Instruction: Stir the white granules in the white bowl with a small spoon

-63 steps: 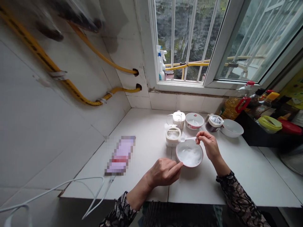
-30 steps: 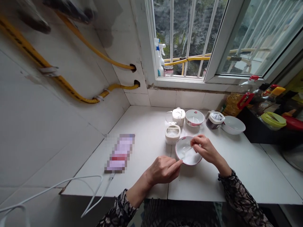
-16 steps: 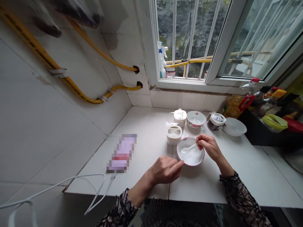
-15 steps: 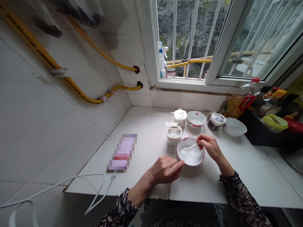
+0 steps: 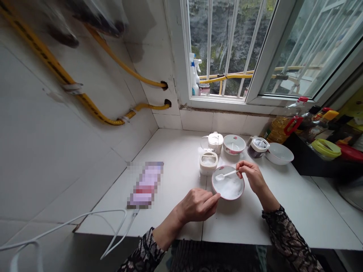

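A white bowl (image 5: 213, 183) with a thin pink rim stands on the white counter, white powder (image 5: 231, 187) in it. My left hand (image 5: 198, 204) pinches the bowl's near left rim between thumb and fingers. Over the bowl, my right hand (image 5: 252, 176) grips the handle of a small white spoon (image 5: 220, 177), whose scoop is above the powder. Just behind the bowl's left side is a square cream container (image 5: 208, 168) with white contents. Another cream container (image 5: 214, 142) and a flower-patterned bowl (image 5: 234, 149) stand farther back.
A lidded jar (image 5: 257, 150), a plain white bowl (image 5: 280, 156) and an oil bottle (image 5: 280, 126) are at back right, beside a black rack (image 5: 302, 158) of bottles. On the left lie a blurred purple phone-like object (image 5: 146, 185) and a white cable (image 5: 115, 236).
The spoon has moved slightly up and left, out of the powder, and its scoop now shows clearly. My left hand still holds the rim. The view has shifted a little.
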A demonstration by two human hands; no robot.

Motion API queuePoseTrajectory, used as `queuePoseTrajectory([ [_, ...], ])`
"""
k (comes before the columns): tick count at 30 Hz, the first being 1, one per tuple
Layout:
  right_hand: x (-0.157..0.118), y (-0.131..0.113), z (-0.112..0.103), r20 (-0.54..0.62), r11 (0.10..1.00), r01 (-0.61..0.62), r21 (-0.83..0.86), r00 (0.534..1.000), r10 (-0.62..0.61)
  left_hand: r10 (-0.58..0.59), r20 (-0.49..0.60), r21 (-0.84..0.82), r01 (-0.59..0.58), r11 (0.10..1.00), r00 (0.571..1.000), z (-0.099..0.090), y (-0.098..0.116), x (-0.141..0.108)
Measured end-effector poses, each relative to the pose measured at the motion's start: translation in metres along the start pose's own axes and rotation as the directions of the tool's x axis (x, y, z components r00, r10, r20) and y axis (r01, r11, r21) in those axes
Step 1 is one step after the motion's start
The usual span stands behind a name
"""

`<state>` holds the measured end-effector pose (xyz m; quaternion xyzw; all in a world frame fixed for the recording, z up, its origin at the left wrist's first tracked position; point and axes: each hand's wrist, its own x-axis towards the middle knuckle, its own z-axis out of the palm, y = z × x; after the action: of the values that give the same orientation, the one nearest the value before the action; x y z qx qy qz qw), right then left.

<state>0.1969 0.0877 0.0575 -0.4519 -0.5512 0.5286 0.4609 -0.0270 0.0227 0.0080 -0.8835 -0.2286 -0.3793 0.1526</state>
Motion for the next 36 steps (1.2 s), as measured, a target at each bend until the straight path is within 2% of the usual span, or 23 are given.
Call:
queuePoseTrajectory([
  [7, 0.003, 0.002, -0.001, -0.039, 0.999, 0.004, 0.039, 0.999, -0.002, -0.001, -0.012, 0.005, 0.001, 1.0, 1.0, -0.001, 0.0, 0.001],
  [9, 0.003, 0.002, 0.002, -0.082, 0.998, 0.056, 0.037, 0.995, -0.053, -0.009, 0.0, 0.009, 0.009, 1.0, 1.0, 0.0, 0.0, 0.0],
  [12, 0.001, -0.001, 0.011, -0.181, 0.976, 0.215, -0.043, 0.959, -0.219, -0.007, -0.007, 0.005, 0.007, 1.0, 1.0, 0.002, 0.0, -0.002],
  [14, -0.001, -0.002, 0.019, -0.214, 0.919, 0.34, -0.201, 0.9, -0.38, -0.005, -0.016, 0.004, 0.005, 1.0, 1.0, 0.002, 0.0, -0.002],
  [15, -0.002, -0.001, 0.022, -0.188, 0.858, 0.407, -0.313, 0.859, -0.476, -0.005, -0.017, 0.006, 0.005, 1.0, 1.0, 0.002, 0.0, -0.002],
  [17, -0.002, 0.0, 0.027, -0.028, 0.653, 0.542, -0.529, 0.758, -0.652, -0.008, -0.015, 0.016, 0.008, 1.0, 1.0, 0.001, 0.0, -0.001],
  [19, -0.002, 0.001, 0.03, 0.172, 0.426, 0.643, -0.637, 0.657, -0.734, -0.008, -0.017, 0.024, 0.009, 1.0, 1.0, 0.0, 0.0, 0.0],
  [20, -0.002, 0.001, 0.03, 0.231, 0.353, 0.671, -0.652, 0.619, -0.75, -0.008, -0.019, 0.024, 0.009, 1.0, 1.0, 0.0, 0.0, 0.0],
  [21, -0.003, 0.0, 0.029, 0.25, 0.316, 0.683, -0.658, 0.595, -0.764, -0.008, -0.023, 0.022, 0.008, 1.0, 1.0, 0.0, 0.0, 0.001],
  [23, -0.005, -0.003, 0.026, 0.198, 0.326, 0.675, -0.662, 0.577, -0.793, -0.004, -0.028, 0.009, 0.004, 1.0, 1.0, 0.0, 0.0, 0.001],
  [25, -0.008, -0.005, 0.02, 0.109, 0.407, 0.648, -0.644, 0.604, -0.789, 0.003, -0.036, -0.004, -0.003, 1.0, 0.999, 0.0, 0.0, 0.001],
  [27, -0.009, -0.006, 0.011, 0.055, 0.516, 0.599, -0.612, 0.684, -0.728, 0.005, -0.039, -0.01, -0.005, 1.0, 0.999, 0.0, 0.0, 0.001],
  [29, -0.009, -0.004, 0.002, 0.065, 0.594, 0.541, -0.596, 0.769, -0.636, 0.006, -0.037, -0.008, -0.006, 1.0, 0.999, -0.001, 0.0, 0.002],
  [31, -0.007, -0.001, -0.004, 0.114, 0.597, 0.507, -0.622, 0.813, -0.572, 0.007, -0.035, -0.005, -0.007, 1.0, 0.999, -0.001, 0.0, 0.003],
  [34, -0.005, 0.003, -0.007, 0.216, 0.539, 0.509, -0.671, 0.83, -0.515, 0.009, -0.027, -0.009, -0.009, 1.0, 1.0, -0.001, 0.0, 0.002],
  [36, -0.005, 0.003, -0.004, 0.29, 0.537, 0.517, -0.666, 0.844, -0.452, 0.01, -0.013, -0.014, -0.01, 1.0, 1.0, -0.001, 0.0, 0.001],
])
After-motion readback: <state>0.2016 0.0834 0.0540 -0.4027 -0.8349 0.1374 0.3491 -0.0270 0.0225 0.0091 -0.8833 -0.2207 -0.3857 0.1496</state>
